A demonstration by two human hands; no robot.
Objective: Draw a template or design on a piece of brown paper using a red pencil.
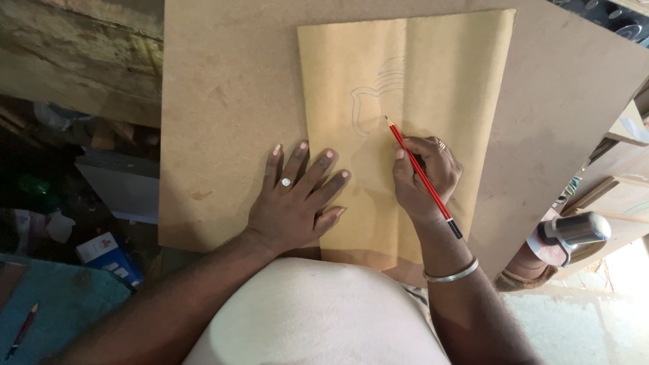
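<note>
A tan sheet of paper [378,81] lies on a brown fibreboard panel [223,94]. Faint curved pencil lines are drawn near the sheet's upper middle. My left hand [297,199] lies flat, fingers spread, across the sheet's left edge, pressing it down; a ring sits on one finger. My right hand [426,176] grips a red pencil [420,172] with a black end, its tip touching the paper just below the drawn lines. A metal bangle circles my right wrist.
A metal steel cup-like object [574,230] stands at the right beside wooden pieces [618,196]. At the left, below the board, lie a blue-and-white box [108,257], a teal cloth [61,304] with another pencil [21,331], and dark clutter.
</note>
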